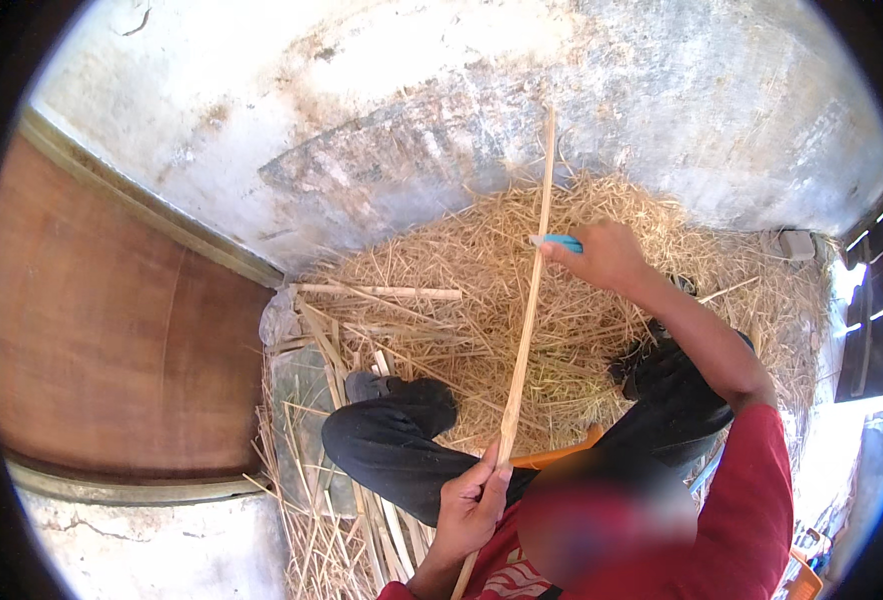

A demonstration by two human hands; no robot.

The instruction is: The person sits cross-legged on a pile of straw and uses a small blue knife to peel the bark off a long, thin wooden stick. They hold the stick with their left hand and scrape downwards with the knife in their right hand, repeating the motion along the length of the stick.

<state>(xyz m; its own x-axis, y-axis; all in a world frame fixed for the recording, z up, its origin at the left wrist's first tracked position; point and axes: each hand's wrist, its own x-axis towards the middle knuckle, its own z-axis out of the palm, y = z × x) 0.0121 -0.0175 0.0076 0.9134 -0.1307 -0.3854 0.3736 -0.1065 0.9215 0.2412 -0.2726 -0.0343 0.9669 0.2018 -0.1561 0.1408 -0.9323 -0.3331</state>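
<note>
Left hand grips the cane (low end) — right hand clasps a blue-handled knife against it.

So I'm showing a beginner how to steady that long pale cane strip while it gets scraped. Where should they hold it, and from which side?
Hold the long strip at its near end, where the left hand wraps it from the left. It runs thin and straight away from the body, so a low grip there leaves the upper length free for the right hand and its blue-handled tool.
</note>
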